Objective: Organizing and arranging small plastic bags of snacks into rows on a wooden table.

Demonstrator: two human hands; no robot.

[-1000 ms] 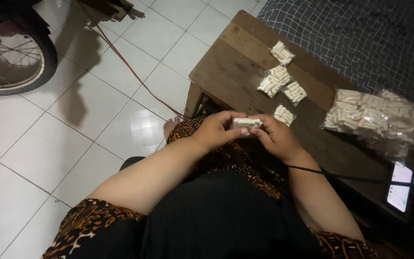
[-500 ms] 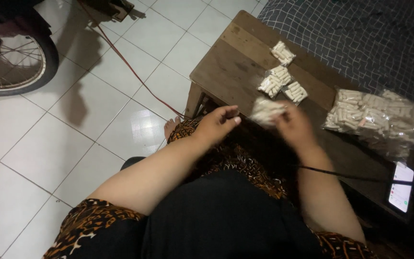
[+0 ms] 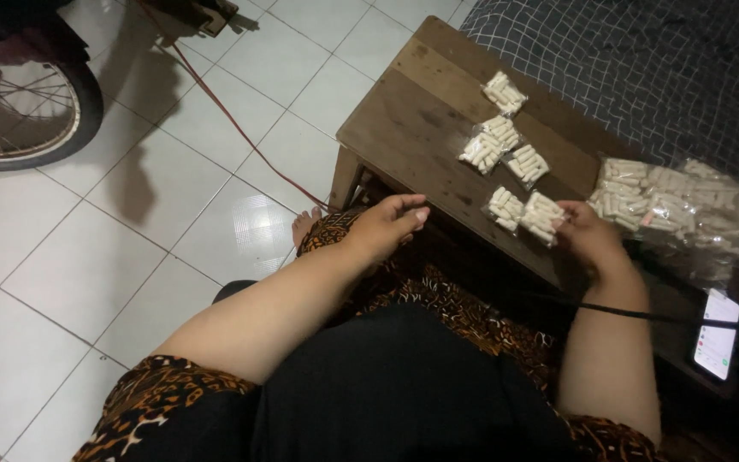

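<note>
Five small clear packets of pale finger-shaped snacks lie on a brown wooden worktop (image 3: 421,128); the right hand (image 3: 588,235) grips the nearest packet (image 3: 543,217) at the front edge, while the left hand (image 3: 387,227) hovers loosely curled, holding nothing, near a larger bag of snacks (image 3: 677,205).

This looks like a room in a home used for small hand-packing work. The floor (image 3: 87,257) is glossy white tile, and a low, worn wooden table (image 3: 421,128) stands on it against a dark mattress with a grid-patterned cover (image 3: 643,77). A bicycle wheel (image 3: 19,120) is parked indoors at the upper left, and a red cord (image 3: 233,128) trails across the tiles. Small clear packets of pale sticks (image 3: 506,141), probably snacks, lie on the table, with a phone (image 3: 716,334) at its edge.
</note>
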